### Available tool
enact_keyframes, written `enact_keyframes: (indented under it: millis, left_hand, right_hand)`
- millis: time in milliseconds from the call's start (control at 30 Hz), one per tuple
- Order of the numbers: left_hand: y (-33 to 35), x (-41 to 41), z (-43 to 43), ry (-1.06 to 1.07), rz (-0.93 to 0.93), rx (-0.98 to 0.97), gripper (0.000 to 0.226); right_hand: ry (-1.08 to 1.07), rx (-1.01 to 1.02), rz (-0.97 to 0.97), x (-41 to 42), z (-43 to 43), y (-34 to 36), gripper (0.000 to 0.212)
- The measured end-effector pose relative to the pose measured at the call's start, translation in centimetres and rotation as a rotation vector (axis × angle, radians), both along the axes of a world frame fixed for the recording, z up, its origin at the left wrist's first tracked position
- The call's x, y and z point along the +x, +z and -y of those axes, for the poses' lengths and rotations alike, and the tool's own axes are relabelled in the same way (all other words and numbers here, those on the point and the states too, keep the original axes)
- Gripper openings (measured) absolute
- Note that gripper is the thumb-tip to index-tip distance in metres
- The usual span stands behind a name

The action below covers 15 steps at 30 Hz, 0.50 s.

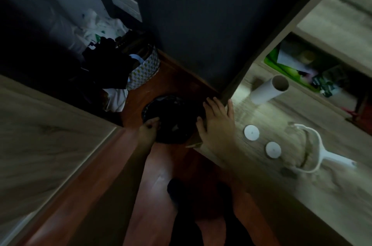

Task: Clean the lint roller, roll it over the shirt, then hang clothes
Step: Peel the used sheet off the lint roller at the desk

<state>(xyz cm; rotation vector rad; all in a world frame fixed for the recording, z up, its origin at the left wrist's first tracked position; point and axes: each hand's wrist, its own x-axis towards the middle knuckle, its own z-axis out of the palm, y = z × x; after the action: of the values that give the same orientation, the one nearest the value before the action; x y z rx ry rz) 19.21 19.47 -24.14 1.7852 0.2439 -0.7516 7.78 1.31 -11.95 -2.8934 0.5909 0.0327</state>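
The right grip is resting flat and empty on the counter edge, nearer the roller tube lying rightward, slanting away; the left grip is reaching at the bin, hold unclear.

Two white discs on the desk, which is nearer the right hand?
The disc toward the cardboard tube; the other disc lies by the white handle.

1. No word, brand, number or sign can be read anywhere in this dark, blurred view
2. The dark green packet in the lit shelf compartment carries pale marks, too smeared to make out
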Motion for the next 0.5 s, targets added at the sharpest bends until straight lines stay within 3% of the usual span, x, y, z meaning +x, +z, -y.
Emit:
enact_keyframes:
  millis: [200, 333, 500]
  left_hand:
    - [10.1, -3.2, 1.7, -0.067, 0.137, -0.015, 0.026]
    - [15.7, -4.9, 3.7, -0.127, 0.276, -0.036, 0.029]
    - [20.6, -7.4, 8.2, -0.148, 0.402, -0.115, 0.031]
  right_hand:
    - [0.007, 0.160, 0.017, -0.3, 0.5, 1.3, 0.054]
    - [-0.023, 0.450, 0.159, -1.9, 0.9, 3.3, 0.044]
    - [-0.006, 0.550, 0.376, -7.0, 3.1, 6.7, 0.042]
